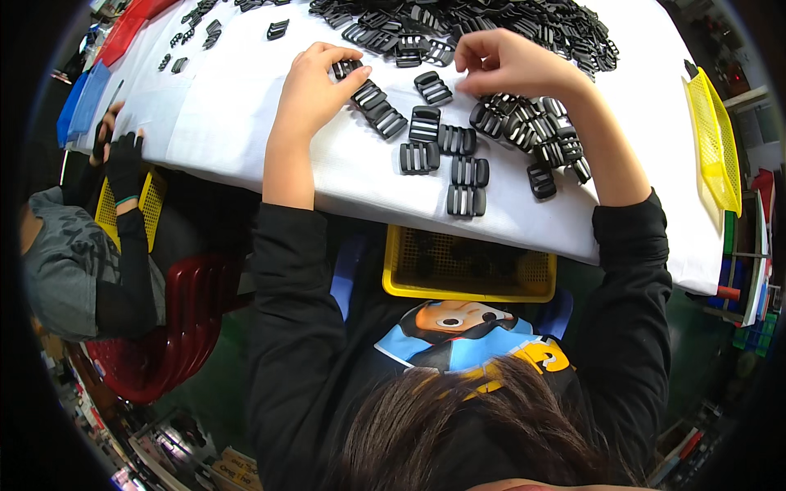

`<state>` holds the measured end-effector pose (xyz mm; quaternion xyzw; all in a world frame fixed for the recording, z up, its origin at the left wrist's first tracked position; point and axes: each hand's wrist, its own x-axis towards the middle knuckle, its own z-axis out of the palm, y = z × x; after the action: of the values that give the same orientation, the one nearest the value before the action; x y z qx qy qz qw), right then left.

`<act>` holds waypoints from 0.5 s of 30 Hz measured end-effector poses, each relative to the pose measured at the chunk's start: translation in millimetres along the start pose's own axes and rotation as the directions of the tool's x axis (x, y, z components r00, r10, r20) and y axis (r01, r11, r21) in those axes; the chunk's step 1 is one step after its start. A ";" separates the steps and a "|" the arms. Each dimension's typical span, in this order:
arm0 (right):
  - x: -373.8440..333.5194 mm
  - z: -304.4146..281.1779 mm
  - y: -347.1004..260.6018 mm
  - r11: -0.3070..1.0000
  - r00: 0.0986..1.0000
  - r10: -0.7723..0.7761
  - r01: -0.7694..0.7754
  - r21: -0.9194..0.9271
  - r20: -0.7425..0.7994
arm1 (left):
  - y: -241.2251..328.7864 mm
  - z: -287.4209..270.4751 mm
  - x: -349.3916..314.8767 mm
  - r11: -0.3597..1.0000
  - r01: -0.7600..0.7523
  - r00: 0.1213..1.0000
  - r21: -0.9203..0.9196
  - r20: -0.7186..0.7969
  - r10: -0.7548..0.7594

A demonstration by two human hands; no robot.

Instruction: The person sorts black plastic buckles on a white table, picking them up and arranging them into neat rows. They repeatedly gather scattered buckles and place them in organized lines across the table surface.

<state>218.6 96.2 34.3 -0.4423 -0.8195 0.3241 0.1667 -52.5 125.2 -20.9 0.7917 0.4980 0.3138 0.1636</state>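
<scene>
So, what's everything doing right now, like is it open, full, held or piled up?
Left hand: thumb and fingertips around a black buckle
Right hand: fingers curled; can't tell if holding anything
Buckle pile: heaped, jumbled
White cloth: spread out
Middle yellow basket: open-topped; too dark to tell how full
Red chair: upright

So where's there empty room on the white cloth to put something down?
The white cloth is bare just left of the left forearm, and again between the right forearm and the yellow basket at the right edge. It's crowded at the back, where black slotted pieces are heaped, and just left of the right forearm, where more are clustered.
</scene>
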 end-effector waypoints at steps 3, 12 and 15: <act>17.9 0.9 9.2 0.996 0.987 0.057 -0.047 0.069 -0.151 | -0.3 4.3 5.2 0.994 -0.042 0.988 0.106 -0.143 0.057; 21.2 9.6 4.9 0.959 0.978 -0.016 -0.044 -0.280 -0.206 | 6.7 15.4 18.9 0.921 -0.317 0.930 0.226 -0.114 0.349; 14.6 -5.1 -2.2 0.889 0.951 0.308 -0.299 -0.346 -0.029 | 8.4 11.1 14.3 0.944 -0.324 0.944 0.067 -0.036 0.326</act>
<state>212.0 109.4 39.3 -0.5828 -0.7866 0.2026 0.0227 -35.0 134.8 -19.6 0.8599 0.3735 0.3399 0.0740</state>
